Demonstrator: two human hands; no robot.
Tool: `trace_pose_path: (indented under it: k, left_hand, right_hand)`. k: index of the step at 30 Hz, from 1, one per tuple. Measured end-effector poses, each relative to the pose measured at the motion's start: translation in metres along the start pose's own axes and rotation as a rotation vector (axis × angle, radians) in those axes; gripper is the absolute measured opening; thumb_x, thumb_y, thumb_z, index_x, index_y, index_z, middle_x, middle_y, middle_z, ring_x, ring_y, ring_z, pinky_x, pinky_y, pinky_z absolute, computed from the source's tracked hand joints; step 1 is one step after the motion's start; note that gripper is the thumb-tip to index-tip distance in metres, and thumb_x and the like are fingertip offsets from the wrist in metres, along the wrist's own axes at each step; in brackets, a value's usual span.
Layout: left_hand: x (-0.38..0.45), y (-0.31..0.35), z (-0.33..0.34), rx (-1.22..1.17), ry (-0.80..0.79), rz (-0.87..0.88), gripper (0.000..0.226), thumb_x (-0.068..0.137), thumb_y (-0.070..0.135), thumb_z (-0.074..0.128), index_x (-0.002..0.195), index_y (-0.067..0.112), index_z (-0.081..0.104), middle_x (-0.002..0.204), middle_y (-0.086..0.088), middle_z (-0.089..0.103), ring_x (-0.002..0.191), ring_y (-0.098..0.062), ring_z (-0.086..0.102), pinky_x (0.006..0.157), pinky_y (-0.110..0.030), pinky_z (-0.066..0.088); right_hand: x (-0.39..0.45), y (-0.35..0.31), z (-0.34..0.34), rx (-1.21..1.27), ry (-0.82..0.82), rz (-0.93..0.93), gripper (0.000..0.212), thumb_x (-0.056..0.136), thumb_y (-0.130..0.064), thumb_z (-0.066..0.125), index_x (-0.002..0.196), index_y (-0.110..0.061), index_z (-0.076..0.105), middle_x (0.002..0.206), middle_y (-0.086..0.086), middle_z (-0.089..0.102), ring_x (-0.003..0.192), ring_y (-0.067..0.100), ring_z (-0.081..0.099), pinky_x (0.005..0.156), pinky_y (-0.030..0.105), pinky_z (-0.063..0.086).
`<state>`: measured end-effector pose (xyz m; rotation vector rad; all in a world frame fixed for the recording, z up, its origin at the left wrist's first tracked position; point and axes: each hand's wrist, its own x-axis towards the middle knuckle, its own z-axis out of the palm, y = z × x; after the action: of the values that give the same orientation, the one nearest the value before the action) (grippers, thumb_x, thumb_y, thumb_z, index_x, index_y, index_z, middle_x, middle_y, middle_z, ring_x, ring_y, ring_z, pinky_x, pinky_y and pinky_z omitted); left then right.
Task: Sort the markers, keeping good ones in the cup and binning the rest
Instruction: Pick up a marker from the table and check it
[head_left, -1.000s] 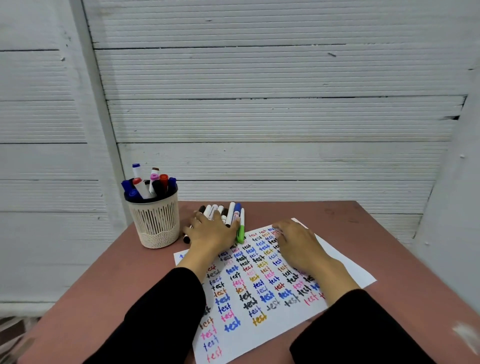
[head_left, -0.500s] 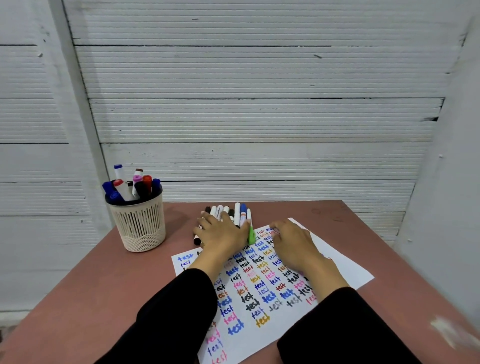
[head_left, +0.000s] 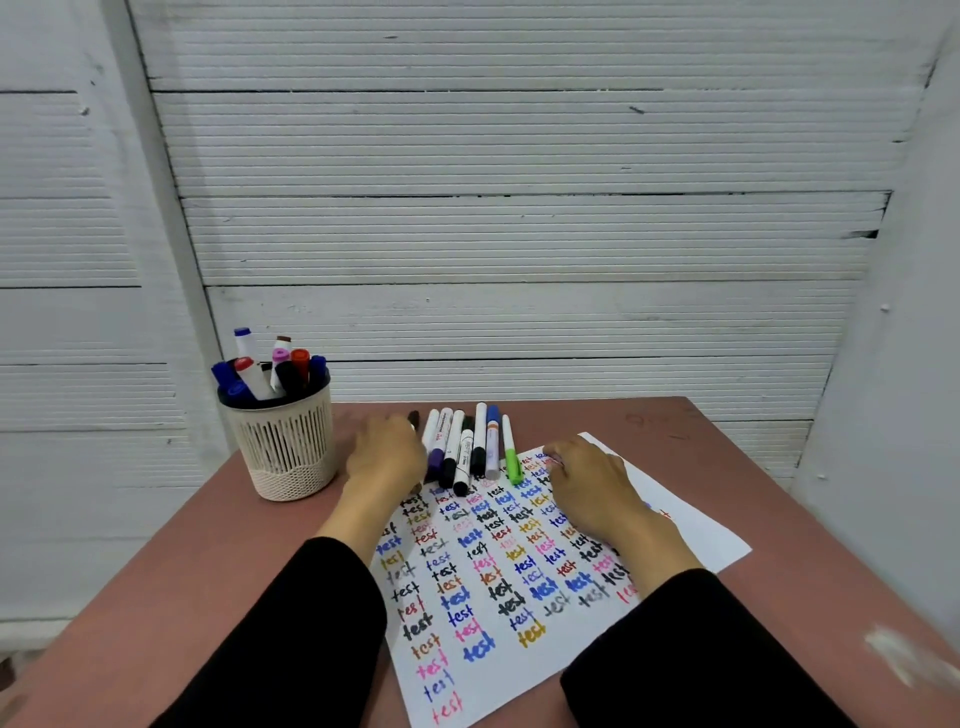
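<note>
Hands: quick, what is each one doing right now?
Left hand: fingers hidden among the loose markers; grip cannot be told.
Right hand: resting on the test sheet, holding nothing.

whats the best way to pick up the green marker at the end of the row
Pinch the green marker across its thin white barrel, just above the green cap, coming from above and from its right. It lies flat, its cap on the paper, at the right end of the row, so that side is free while the blue-capped marker crowds its left. The right hand is closest.
</note>
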<state>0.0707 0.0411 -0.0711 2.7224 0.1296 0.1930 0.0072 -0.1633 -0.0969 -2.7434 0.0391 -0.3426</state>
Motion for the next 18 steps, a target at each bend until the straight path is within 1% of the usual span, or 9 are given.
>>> trace_pose_path:
  k: [2, 3, 6, 9, 11, 13, 15, 17, 18]
  left_hand:
    - [0.002, -0.008, -0.001, 0.025, -0.007, 0.007, 0.022, 0.094, 0.01, 0.049, 0.113, 0.005, 0.06, 0.097, -0.008, 0.057, 0.088, -0.025, 0.055, 0.071, -0.036, 0.049]
    - [-0.001, -0.009, -0.003, 0.044, -0.001, 0.007, 0.02, 0.094, 0.008, 0.05, 0.111, 0.006, 0.06, 0.094, -0.007, 0.056, 0.086, -0.024, 0.054, 0.069, -0.035, 0.046]
    - [-0.006, -0.006, -0.003, 0.072, 0.033, 0.006, 0.019, 0.095, 0.007, 0.048, 0.111, 0.008, 0.059, 0.106, -0.01, 0.06, 0.095, -0.027, 0.058, 0.072, -0.036, 0.046]
    - [-0.008, -0.005, -0.01, -0.01, 0.153, 0.048, 0.022, 0.099, 0.025, 0.049, 0.108, 0.008, 0.059, 0.103, -0.009, 0.061, 0.094, -0.028, 0.061, 0.071, -0.036, 0.048]
    - [-0.008, -0.004, -0.017, -0.246, 0.249, 0.194, 0.023, 0.098, 0.029, 0.054, 0.11, 0.011, 0.06, 0.098, -0.001, 0.062, 0.085, -0.022, 0.061, 0.07, -0.034, 0.052]
    - [-0.016, 0.004, -0.023, -0.589, 0.261, 0.293, 0.017, 0.09, 0.028, 0.066, 0.103, 0.016, 0.065, 0.091, 0.006, 0.063, 0.077, -0.011, 0.061, 0.065, -0.023, 0.05]
    - [-0.02, 0.012, -0.024, -0.888, 0.172, 0.282, 0.021, 0.079, 0.029, 0.078, 0.09, 0.014, 0.068, 0.083, 0.003, 0.068, 0.074, -0.013, 0.067, 0.062, -0.022, 0.05]
    - [-0.019, 0.015, -0.021, -1.178, 0.029, 0.227, 0.028, 0.072, 0.029, 0.083, 0.085, 0.011, 0.067, 0.082, -0.004, 0.073, 0.086, -0.022, 0.071, 0.069, -0.028, 0.053]
    - [-0.02, 0.017, -0.021, -1.291, -0.047, 0.2, 0.028, 0.072, 0.03, 0.082, 0.085, 0.011, 0.067, 0.082, -0.003, 0.072, 0.092, -0.025, 0.07, 0.074, -0.031, 0.054]
  right_hand:
    - [-0.001, -0.001, -0.001, 0.007, 0.004, 0.002, 0.035, 0.104, -0.022, 0.035, 0.134, -0.017, 0.052, 0.136, 0.001, 0.053, 0.124, 0.023, 0.047, 0.105, 0.036, 0.031]
    - [-0.001, -0.001, -0.001, 0.008, 0.006, 0.001, 0.035, 0.104, -0.022, 0.035, 0.134, -0.017, 0.052, 0.136, 0.001, 0.053, 0.123, 0.023, 0.048, 0.104, 0.036, 0.031]
    - [-0.001, -0.002, 0.0, 0.017, 0.01, 0.0, 0.036, 0.104, -0.022, 0.035, 0.135, -0.017, 0.052, 0.136, 0.001, 0.053, 0.124, 0.023, 0.047, 0.105, 0.036, 0.031]
    - [-0.001, 0.0, 0.001, 0.031, 0.0, 0.006, 0.036, 0.103, -0.023, 0.036, 0.136, -0.017, 0.051, 0.138, 0.001, 0.052, 0.126, 0.022, 0.047, 0.107, 0.037, 0.031]
    - [0.0, 0.002, 0.001, 0.106, 0.01, 0.03, 0.036, 0.102, -0.022, 0.039, 0.136, -0.018, 0.051, 0.138, 0.003, 0.053, 0.127, 0.023, 0.047, 0.108, 0.039, 0.033]
    - [0.001, 0.002, -0.001, 0.307, 0.076, 0.073, 0.035, 0.102, -0.022, 0.041, 0.135, -0.018, 0.051, 0.137, 0.005, 0.054, 0.125, 0.024, 0.049, 0.105, 0.039, 0.039]
    - [0.002, -0.001, -0.007, 0.558, 0.181, 0.106, 0.032, 0.103, -0.023, 0.043, 0.132, -0.017, 0.052, 0.131, 0.003, 0.056, 0.118, 0.018, 0.051, 0.095, 0.033, 0.042]
    - [0.002, -0.004, -0.013, 0.733, 0.272, 0.143, 0.025, 0.103, -0.023, 0.043, 0.123, -0.017, 0.055, 0.119, 0.0, 0.059, 0.108, 0.014, 0.054, 0.084, 0.028, 0.04]
    - [0.002, -0.005, -0.015, 0.776, 0.312, 0.155, 0.02, 0.103, -0.022, 0.043, 0.117, -0.017, 0.056, 0.113, -0.002, 0.061, 0.104, 0.015, 0.056, 0.079, 0.027, 0.041]
